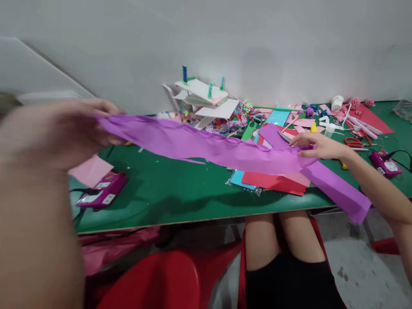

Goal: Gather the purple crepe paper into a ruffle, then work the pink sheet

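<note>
A long strip of purple crepe paper (199, 143) stretches across the view above the table, its upper edge ruffled. My left hand (67, 133), close to the camera and blurred, is closed on the strip's left end. At the other end, my right hand (317, 146) pinches the strip between thumb and fingers. Beneath it, a second flat purple strip (337, 191) runs diagonally and hangs past the table's front edge. A grey blade (284, 137) shows beside my right fingertips; I cannot tell whether it is held. Red paper sheets (273, 182) lie below the strip.
A white tiered stand (206, 92) with coloured posts is at the back of the green table (180, 201). Purple boxes with cables (104, 191) lie at left and right. Red-handled scissors (353, 142), pink tools (362, 124) and paper scraps crowd the right. A red stool (161, 279) stands in front.
</note>
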The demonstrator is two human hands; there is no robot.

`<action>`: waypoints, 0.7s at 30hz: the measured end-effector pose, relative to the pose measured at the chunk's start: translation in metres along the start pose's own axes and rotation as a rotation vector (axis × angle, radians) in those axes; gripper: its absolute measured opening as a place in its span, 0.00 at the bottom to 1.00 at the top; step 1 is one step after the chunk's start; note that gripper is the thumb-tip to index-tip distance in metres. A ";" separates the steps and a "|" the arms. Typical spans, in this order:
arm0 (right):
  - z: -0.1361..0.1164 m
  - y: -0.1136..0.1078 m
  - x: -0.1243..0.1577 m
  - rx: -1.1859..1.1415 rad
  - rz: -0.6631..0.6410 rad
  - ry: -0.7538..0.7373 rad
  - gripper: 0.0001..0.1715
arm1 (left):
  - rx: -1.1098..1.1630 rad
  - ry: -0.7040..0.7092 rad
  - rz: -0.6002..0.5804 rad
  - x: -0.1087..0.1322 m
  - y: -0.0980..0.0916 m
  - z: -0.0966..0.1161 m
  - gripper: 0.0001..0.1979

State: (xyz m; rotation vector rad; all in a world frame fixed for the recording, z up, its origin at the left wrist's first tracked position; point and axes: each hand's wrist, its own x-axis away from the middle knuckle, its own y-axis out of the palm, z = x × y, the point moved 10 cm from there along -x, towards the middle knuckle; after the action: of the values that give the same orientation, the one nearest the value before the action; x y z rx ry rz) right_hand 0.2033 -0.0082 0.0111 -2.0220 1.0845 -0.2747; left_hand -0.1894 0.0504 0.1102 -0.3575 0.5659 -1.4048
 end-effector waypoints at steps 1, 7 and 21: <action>-0.001 -0.015 0.008 0.039 0.003 0.032 0.20 | 0.096 -0.131 -0.073 0.003 0.023 -0.011 0.09; 0.013 -0.065 0.065 0.336 -0.045 0.329 0.21 | 0.298 -0.230 -0.396 0.026 0.160 -0.021 0.01; 0.010 -0.050 0.133 1.251 0.549 0.096 0.09 | 0.251 0.314 -0.307 0.071 0.224 -0.034 0.13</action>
State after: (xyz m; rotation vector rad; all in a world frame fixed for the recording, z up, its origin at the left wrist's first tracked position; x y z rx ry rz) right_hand 0.3196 -0.0904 0.0190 -0.5896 1.0591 -0.5729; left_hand -0.0202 0.0158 -0.0530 -0.0187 0.5972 -1.8244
